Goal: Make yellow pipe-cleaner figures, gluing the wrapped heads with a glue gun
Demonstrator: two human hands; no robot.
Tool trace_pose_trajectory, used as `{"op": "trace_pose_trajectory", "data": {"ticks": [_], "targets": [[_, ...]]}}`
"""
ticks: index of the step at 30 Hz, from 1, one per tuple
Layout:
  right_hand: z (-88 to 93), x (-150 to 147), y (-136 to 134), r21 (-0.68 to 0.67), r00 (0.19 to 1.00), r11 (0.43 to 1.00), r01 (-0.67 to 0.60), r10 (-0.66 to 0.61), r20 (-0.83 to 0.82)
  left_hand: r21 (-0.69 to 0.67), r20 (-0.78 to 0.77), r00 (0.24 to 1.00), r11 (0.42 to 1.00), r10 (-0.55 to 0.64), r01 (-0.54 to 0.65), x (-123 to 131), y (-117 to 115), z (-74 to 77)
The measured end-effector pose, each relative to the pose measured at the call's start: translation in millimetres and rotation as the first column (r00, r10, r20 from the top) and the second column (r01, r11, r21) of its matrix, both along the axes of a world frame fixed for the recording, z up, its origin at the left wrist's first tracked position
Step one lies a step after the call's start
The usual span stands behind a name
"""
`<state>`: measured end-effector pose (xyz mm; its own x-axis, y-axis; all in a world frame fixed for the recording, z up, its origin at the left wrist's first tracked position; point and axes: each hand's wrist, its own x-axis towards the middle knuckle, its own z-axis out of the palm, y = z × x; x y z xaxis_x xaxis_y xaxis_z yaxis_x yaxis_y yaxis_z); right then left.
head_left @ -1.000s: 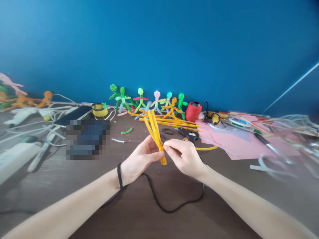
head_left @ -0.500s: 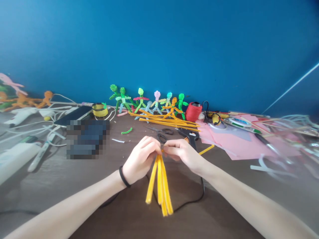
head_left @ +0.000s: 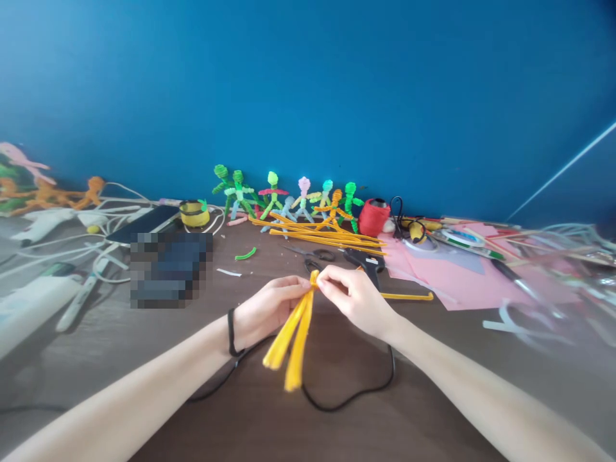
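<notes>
Yellow pipe cleaners hang as a bundle between my hands, gathered at a bound top and spreading downward in two clumps. My left hand pinches the bundle just under its top. At the top, the thumb and fingers of my right hand are closed on the yellow binding. A yellow strand with a bent tip sticks out to the right behind my right hand; I cannot tell whether it joins the bundle. Scissors lie just beyond my hands, partly hidden, beside a black glue gun.
Loose orange-yellow pipe cleaners lie ahead, before a row of small pipe-cleaner figures along the blue wall. Pink sheets and sticks spread at right. A pixelated dark object and white cables are at left. A black cord loops below my hands.
The bundle has swung leftward and its top now shows between my fingers. My left hand has turned and lowered slightly. The yellow strand behind my right hand has swung outward.
</notes>
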<state>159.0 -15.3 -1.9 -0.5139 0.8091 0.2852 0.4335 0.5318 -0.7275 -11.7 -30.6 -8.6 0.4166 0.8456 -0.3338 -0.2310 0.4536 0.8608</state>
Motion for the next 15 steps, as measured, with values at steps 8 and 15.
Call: {"op": "trace_pose_trajectory", "data": {"ticks": [8,15], "targets": [[-5.6,-1.1,0.6,0.068,0.997,0.998,0.014,-0.019,0.069,-0.065,0.037,0.997,0.996,0.068,-0.065,3.8,-3.1,4.8],[-5.3,-2.4,0.7,-0.003,0.999,1.0,0.023,-0.023,0.03,0.1,0.055,0.996,0.992,0.067,-0.072,5.9,-4.5,-1.4]]}}
